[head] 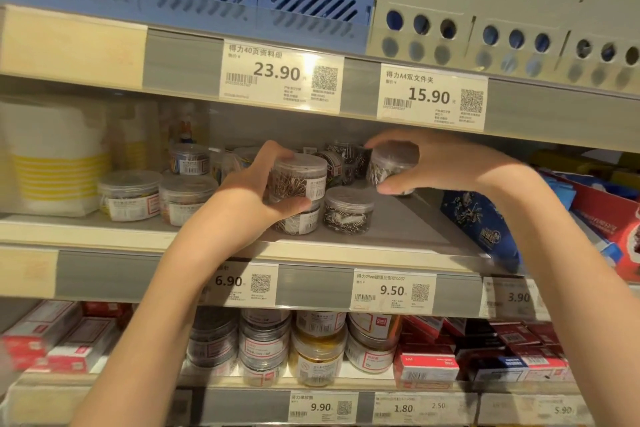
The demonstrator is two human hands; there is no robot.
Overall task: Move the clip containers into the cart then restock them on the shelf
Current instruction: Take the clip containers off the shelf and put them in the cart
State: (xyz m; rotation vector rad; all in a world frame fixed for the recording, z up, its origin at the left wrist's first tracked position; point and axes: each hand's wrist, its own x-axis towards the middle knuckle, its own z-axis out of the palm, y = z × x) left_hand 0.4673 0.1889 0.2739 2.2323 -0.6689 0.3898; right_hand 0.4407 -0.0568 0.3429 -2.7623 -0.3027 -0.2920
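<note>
My left hand (256, 187) grips a clear round clip container (302, 177) of rose-gold clips, held just above another container (301, 220) on the middle shelf (398, 236). My right hand (412, 159) grips a second clear container (389, 165) of silver clips, raised over the shelf's bare grey surface. A container of black-and-white clips (348, 211) stands between my hands. More clip containers (341, 158) are stacked behind, partly hidden. Two more clip tubs (130, 196) (185, 199) stand to the left.
White and yellow stacked tubs (52, 156) fill the shelf's left end. A blue packet (481, 218) and a red box (613, 215) lie at the right. The upper shelf edge (346, 87) hangs close above my hands. Jars (318, 347) and red boxes (426, 366) crowd the lower shelf.
</note>
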